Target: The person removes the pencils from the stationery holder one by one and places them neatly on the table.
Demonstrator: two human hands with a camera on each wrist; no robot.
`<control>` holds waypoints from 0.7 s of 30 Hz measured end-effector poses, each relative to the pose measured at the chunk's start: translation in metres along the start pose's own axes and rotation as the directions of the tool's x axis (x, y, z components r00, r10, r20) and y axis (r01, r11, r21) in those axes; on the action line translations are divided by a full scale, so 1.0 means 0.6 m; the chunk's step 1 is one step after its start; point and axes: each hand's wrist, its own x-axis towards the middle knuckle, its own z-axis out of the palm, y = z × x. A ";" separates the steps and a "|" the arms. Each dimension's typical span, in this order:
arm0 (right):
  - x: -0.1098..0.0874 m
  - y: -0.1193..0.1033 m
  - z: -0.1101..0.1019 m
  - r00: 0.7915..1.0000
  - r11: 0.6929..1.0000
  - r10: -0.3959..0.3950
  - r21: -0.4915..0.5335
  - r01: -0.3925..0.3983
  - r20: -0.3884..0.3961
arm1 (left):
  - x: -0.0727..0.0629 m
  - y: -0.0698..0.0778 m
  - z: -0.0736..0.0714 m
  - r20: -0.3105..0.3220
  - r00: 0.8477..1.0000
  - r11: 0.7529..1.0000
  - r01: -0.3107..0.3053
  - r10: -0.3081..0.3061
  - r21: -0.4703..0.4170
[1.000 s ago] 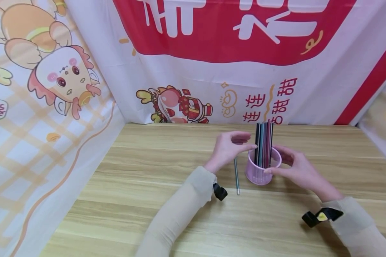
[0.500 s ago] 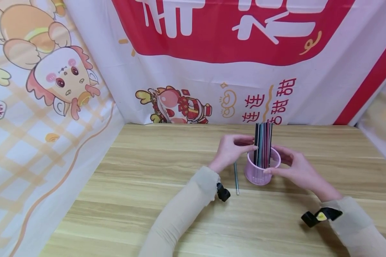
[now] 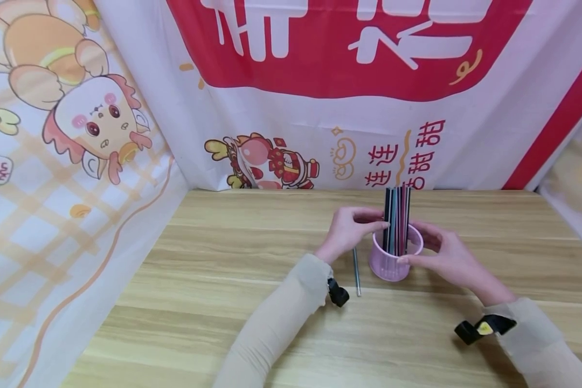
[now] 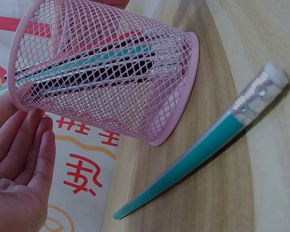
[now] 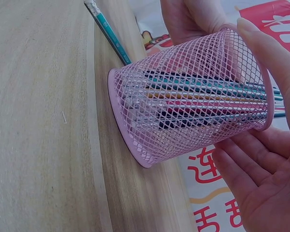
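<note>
A pink mesh pencil cup [image 3: 389, 268] stands upright on the wooden table, with several pencils [image 3: 396, 221] inside, dark, teal and reddish. My right hand [image 3: 450, 253] holds the cup from the right, thumb at the near rim and fingers round the far side. From the left, my left hand [image 3: 349, 229] holds it near the rim; in the left wrist view its thumb lies at the rim and its fingers [image 4: 41, 152] reach past the far side. The exact thumb contact is partly hidden. A single teal pencil [image 4: 183, 166] with a white eraser lies left of the cup.
The wooden table [image 3: 213, 258] meets a white and red printed cloth [image 3: 271, 108] close behind the cup. Another patterned cloth [image 3: 97, 226] lines the left side. A tiny pale scrap [image 5: 64, 117] lies on the tabletop in the right wrist view.
My left hand has moved slightly right and down, closer to the cup's rim, and then stayed there. The right hand and the cup are almost unmoved.
</note>
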 end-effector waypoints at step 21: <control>-0.001 0.003 0.001 1.000 0.999 -0.011 0.032 0.011 -0.011 | 0.004 -0.005 0.004 -0.025 0.999 0.998 -0.029 0.028 -0.047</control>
